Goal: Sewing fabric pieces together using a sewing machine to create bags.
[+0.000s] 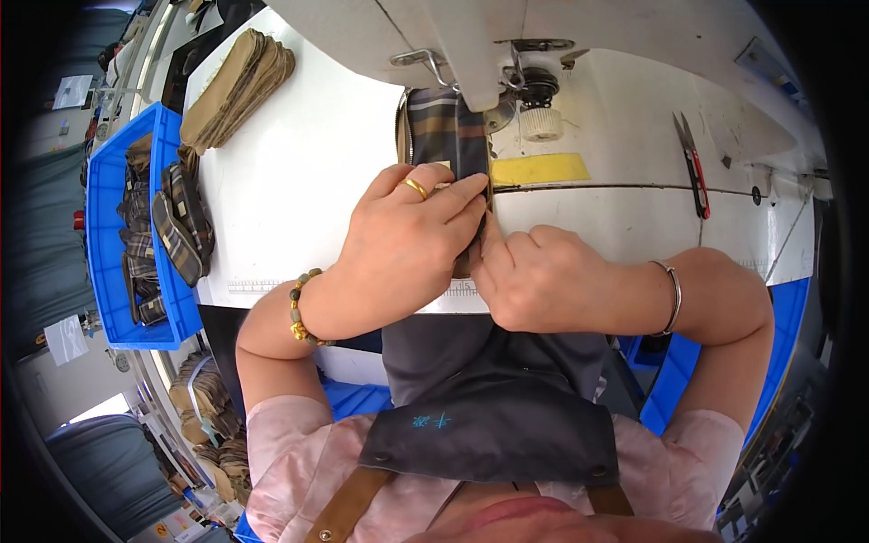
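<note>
A plaid fabric pouch [453, 127] in brown, grey and black lies under the sewing machine head [480, 63], with a zipper along its left side. My left hand [407, 226] is bent over its near part, fingers gripping toward its right edge; the thumb is hidden. Close beside it, my right hand [534, 276] is closed, with thumb and forefinger pinching the pouch's right edge near the table front. What lies beneath the fingers is mostly covered. The needle area is hidden behind the machine head.
Red-handled scissors [695, 172] lie at the right of the white table [299, 199]. A yellow strip [540, 169] sits by the machine's white knob [540, 124]. Stacked brown fabric pieces [237, 89] are at far left. A blue bin [109, 262] holds several plaid pouches [181, 222].
</note>
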